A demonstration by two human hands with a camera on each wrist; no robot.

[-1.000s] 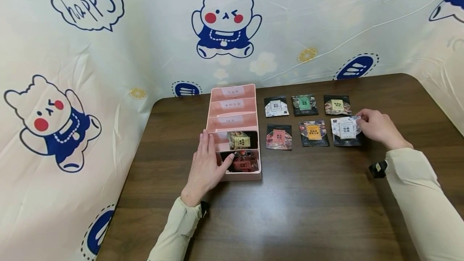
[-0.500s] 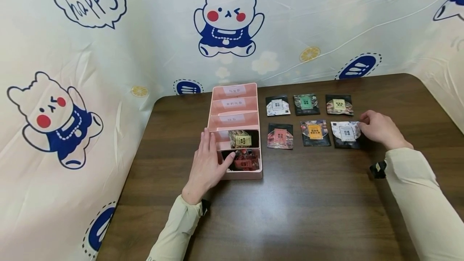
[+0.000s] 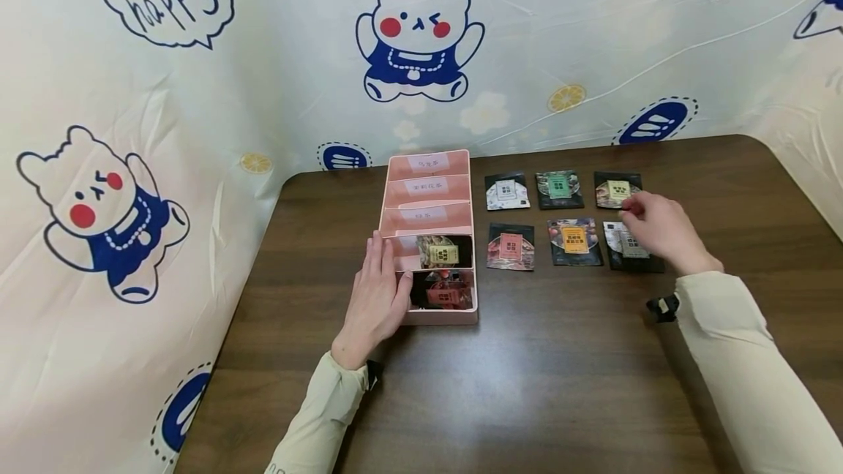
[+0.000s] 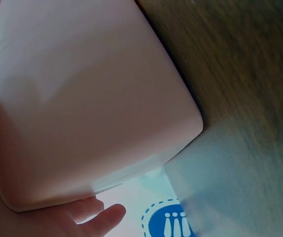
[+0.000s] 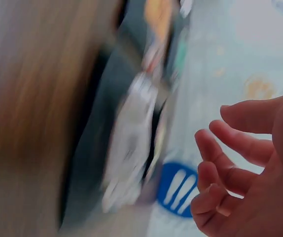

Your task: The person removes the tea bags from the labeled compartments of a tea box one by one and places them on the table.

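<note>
My left hand (image 3: 377, 295) rests on the left side of a pink divided box (image 3: 440, 318), its fingers straight along the wall and the thumb over the rim. In the left wrist view, the box's pink wall (image 4: 97, 98) fills much of the picture, with fingertips below it. My right hand (image 3: 665, 232) hovers over a white-and-black sachet (image 3: 617, 236), partly covering it. Its fingertips are near the edge of a black sachet with a yellow-green label (image 3: 609, 187). In the right wrist view, its loosely bent fingers (image 5: 240, 136) hold nothing; the sachets are blurred.
Other sachets lie in two rows: white (image 3: 507, 194), green (image 3: 559, 187), pink (image 3: 511, 249) and orange-labelled (image 3: 574, 242). The box's two front compartments hold a yellow-green sachet (image 3: 443, 252) and a red one (image 3: 448, 297). A patterned cloth (image 3: 527, 35) hangs behind the brown table (image 3: 514, 386).
My right hand has let go of the white-and-black sachet's right edge, which lies flat now, and moved left and slightly up over it. My left hand's thumb has drawn back slightly on the box.
</note>
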